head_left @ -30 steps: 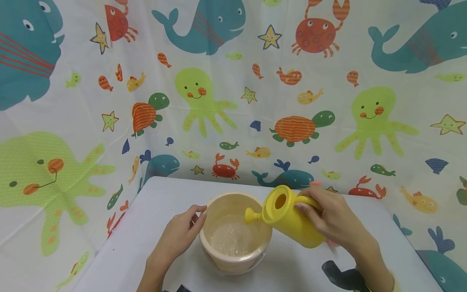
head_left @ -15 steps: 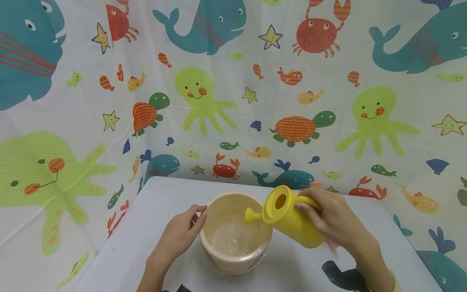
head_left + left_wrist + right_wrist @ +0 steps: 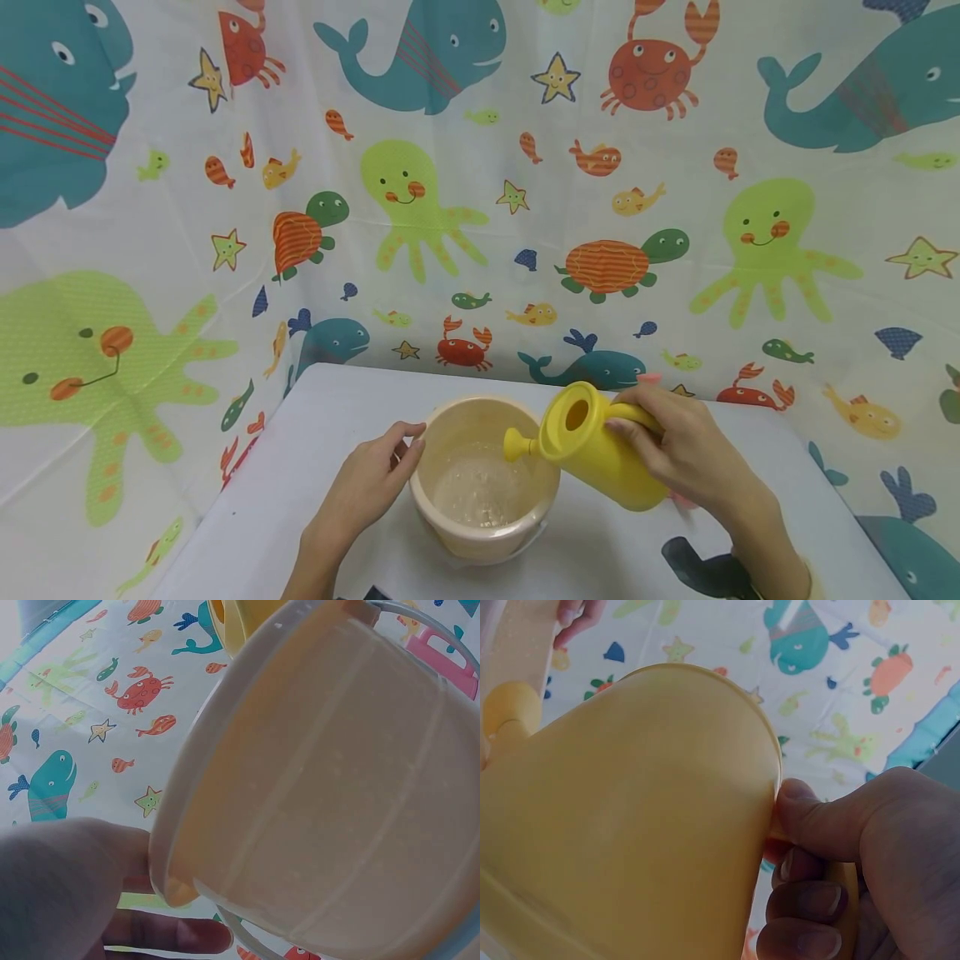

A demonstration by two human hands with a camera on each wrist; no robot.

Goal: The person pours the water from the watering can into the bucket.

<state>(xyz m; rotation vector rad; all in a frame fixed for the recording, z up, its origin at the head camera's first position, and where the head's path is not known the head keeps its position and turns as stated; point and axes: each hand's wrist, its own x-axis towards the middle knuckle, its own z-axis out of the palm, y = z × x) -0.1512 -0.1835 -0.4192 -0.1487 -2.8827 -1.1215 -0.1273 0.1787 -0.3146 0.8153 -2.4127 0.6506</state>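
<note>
My right hand [image 3: 693,450] grips the handle of a yellow watering can [image 3: 611,458], fingers curled round the handle in the right wrist view. The can tilts left, and its spout with a round rose [image 3: 517,444] points down inside the mouth of a cream bucket [image 3: 487,542]. Rippled, bubbly water [image 3: 480,492] shows at the bottom of the bucket. My left hand [image 3: 371,471] holds the bucket's left rim between thumb and fingers. In the left wrist view the bucket's ribbed outer wall [image 3: 337,787] fills the right side. The bucket stands upright on the white table.
Behind the can lies a pink thing [image 3: 681,500], mostly hidden; its pink handle-like part [image 3: 442,664] shows in the left wrist view. The white table [image 3: 262,492] ends at a curtain [image 3: 450,225] printed with sea animals. A black strap [image 3: 708,567] circles my right wrist.
Both hands, the watering can and the bucket keep their places. Only the ripples and bubbles on the water shift.
</note>
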